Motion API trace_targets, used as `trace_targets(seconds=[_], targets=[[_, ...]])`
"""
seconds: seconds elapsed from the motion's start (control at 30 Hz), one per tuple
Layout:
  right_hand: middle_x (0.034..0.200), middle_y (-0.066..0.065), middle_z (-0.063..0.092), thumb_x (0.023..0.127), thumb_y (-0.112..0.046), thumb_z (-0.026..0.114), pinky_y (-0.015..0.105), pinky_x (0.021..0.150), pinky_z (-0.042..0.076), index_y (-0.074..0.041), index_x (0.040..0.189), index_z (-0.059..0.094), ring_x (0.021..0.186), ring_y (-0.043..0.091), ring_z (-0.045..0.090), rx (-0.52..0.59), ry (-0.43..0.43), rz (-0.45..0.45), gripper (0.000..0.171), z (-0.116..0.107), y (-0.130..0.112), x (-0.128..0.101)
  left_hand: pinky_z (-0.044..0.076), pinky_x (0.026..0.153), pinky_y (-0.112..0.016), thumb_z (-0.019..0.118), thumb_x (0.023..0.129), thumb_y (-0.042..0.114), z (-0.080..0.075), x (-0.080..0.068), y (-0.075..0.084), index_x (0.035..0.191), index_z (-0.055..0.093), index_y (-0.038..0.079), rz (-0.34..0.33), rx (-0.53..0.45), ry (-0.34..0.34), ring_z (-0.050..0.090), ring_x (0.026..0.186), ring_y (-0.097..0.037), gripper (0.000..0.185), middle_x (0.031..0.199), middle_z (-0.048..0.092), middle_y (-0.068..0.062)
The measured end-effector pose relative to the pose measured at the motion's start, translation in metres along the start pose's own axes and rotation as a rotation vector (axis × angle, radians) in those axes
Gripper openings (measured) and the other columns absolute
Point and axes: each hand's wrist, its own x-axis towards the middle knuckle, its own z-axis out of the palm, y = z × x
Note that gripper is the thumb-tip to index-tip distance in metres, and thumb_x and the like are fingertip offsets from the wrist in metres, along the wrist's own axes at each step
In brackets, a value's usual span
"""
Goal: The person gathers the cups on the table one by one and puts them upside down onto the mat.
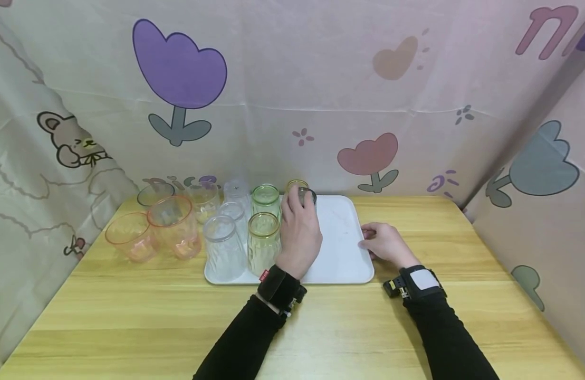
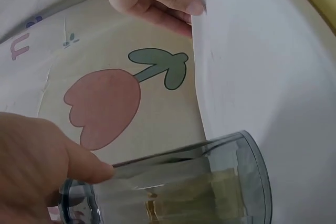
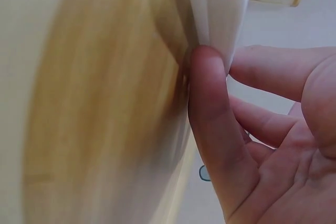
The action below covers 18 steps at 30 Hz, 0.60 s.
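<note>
A white tray (image 1: 342, 237) lies on the wooden table with several upright glasses along its left side. My left hand (image 1: 299, 224) grips a grey glass (image 1: 308, 195) from above at the tray's far middle; in the left wrist view the grey glass (image 2: 199, 182) stands on the tray (image 2: 273, 77) with my fingers round its rim. My right hand (image 1: 377, 241) rests on the table, its fingertips touching the tray's right edge. In the right wrist view the thumb (image 3: 209, 108) presses against the tray's rim (image 3: 218, 9), the other fingers nearly straight.
On the tray stand a clear glass (image 1: 224, 246), a yellow-green glass (image 1: 263, 240), a green glass (image 1: 266, 199) and a yellow glass (image 1: 296, 185). Two orange glasses (image 1: 174, 226) and clear ones (image 1: 203, 199) stand left of it. Patterned curtains close three sides.
</note>
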Motion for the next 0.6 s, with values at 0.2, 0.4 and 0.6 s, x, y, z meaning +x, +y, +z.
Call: trace_targets(seconds=[0.2,0.4,0.6], targets=[[0.121,0.029,0.064,0.095,0.000,0.068,0.033,0.063,0.062,0.016,0.139,0.052,0.081,0.022,0.068,-0.004,0.002,0.003,0.050,0.000,-0.002,-0.001,0.050,0.106,-0.047,0.074,0.087,0.001,-0.001,0.000,0.003,0.143,0.048,-0.001,0.015,0.069,-0.032,0.036,0.139,-0.044,0.062,0.151,0.032,-0.023],[0.121,0.030,0.064,0.095,0.000,0.068,0.033,0.063,0.062,0.016,0.140,0.052,0.081,0.023,0.069,-0.004,0.000,0.003,0.050,0.000,-0.002,-0.002,0.044,0.113,-0.051,0.071,0.089,0.002,-0.004,0.000,0.006,0.144,0.048,-0.002,0.029,0.058,-0.030,0.031,0.143,-0.046,0.060,0.152,0.032,-0.024],[0.118,0.029,0.065,0.094,0.000,0.068,0.034,0.062,0.061,0.016,0.138,0.053,0.078,0.022,0.068,-0.003,0.001,-0.002,0.049,0.000,0.000,-0.002,0.037,0.118,-0.051,0.073,0.088,0.010,-0.016,-0.001,0.012,0.139,0.052,-0.003,0.136,0.008,0.138,0.033,0.142,-0.044,0.057,0.148,0.037,-0.024]])
